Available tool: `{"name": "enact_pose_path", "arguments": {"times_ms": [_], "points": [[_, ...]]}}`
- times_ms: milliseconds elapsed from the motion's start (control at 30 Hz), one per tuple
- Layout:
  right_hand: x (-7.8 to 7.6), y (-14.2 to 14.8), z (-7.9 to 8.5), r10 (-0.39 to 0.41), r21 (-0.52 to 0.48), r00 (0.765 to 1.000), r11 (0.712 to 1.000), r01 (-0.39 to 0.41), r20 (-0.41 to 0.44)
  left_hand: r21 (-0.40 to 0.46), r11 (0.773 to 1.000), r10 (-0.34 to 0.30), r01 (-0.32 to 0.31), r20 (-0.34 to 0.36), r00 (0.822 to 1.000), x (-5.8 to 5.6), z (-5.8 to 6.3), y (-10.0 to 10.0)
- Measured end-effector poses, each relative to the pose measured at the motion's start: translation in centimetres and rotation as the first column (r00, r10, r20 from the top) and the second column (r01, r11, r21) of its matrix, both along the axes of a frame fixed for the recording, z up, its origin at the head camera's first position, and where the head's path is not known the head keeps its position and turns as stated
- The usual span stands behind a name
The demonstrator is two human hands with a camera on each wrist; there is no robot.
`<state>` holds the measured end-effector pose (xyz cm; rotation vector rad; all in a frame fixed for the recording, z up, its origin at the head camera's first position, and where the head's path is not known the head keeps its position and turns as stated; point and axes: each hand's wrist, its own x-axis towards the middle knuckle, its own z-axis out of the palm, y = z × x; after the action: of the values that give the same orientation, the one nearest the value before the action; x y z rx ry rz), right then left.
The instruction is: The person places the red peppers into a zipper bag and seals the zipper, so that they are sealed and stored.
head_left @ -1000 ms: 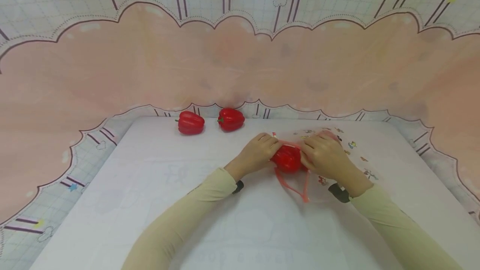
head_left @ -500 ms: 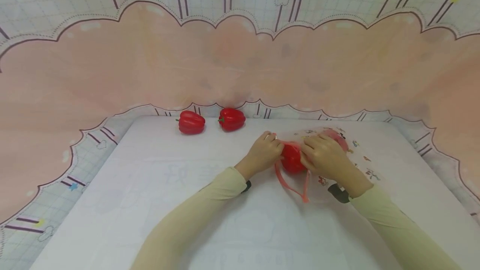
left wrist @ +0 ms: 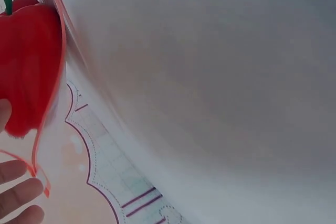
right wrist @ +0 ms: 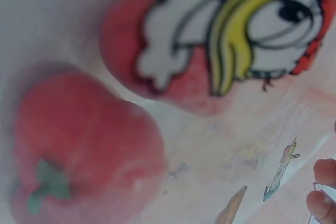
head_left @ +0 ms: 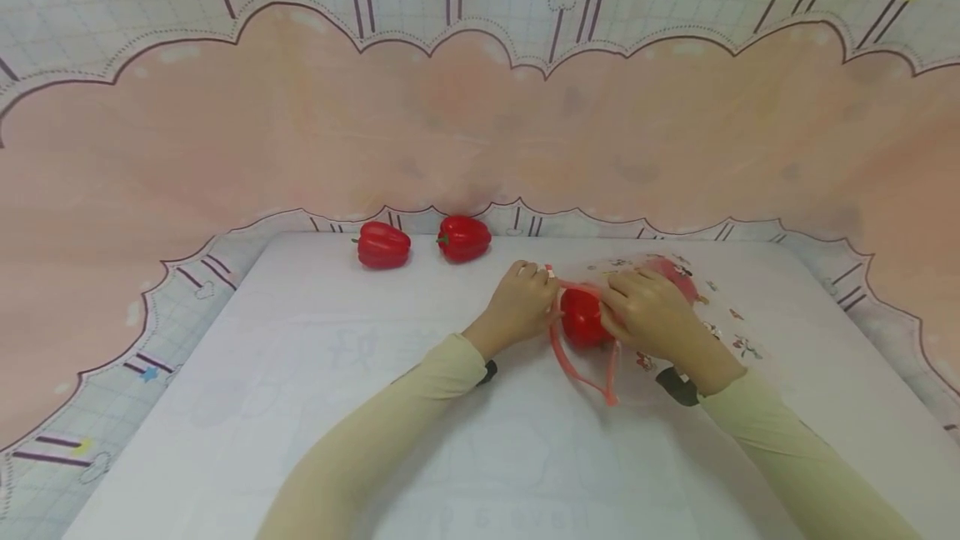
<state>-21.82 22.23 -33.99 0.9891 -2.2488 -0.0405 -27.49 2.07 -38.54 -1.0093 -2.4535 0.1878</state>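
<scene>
A red bell pepper (head_left: 583, 319) lies in the mouth of a clear bag with cartoon prints and a pinkish-red edge strip (head_left: 577, 373). My left hand (head_left: 521, 307) is at the left side of that mouth. Its thumb (left wrist: 4, 114) overlaps the pepper in the left wrist view, while the fingers (left wrist: 21, 195) stand apart from it, by the strip. My right hand (head_left: 645, 311) grips the upper right of the bag's edge. Through the film (right wrist: 194, 166), the right wrist view shows two red peppers, one with a green stem (right wrist: 50, 184).
Two more red bell peppers, one on the left (head_left: 383, 245) and one beside it (head_left: 463, 238), lie at the back of the white table (head_left: 315, 390). Behind them rises a peach patterned cloth (head_left: 450, 132). A black band (head_left: 678, 386) sits at the right wrist.
My left hand first moved right along with the pepper, which went deeper into the bag's mouth. Since then it has drawn back slightly left. The right hand keeps its place.
</scene>
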Motion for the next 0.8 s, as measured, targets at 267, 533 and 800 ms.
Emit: {"name": "enact_pose_path", "arguments": {"times_ms": [267, 533, 800], "points": [[0.3, 0.1, 0.0, -0.005, -0.005, 1.0, 1.0, 0.005, 0.023, 0.036, 0.999, 0.008, -0.009, 0.009, 1.0, 0.4, 0.3, -2.0], [0.3, 0.2, -0.2, 0.0, -0.019, 1.0, 1.0, 0.0, 0.027, -0.005, 0.999, 0.048, -0.048, 0.054, 0.997, 0.3, 1.2, -4.8], [0.4, 0.3, -0.3, -0.015, -0.025, 0.999, 1.0, 0.016, 0.031, -0.02, 0.999, 0.046, -0.045, 0.052, 0.998, -0.7, 2.6, -9.6]]}}
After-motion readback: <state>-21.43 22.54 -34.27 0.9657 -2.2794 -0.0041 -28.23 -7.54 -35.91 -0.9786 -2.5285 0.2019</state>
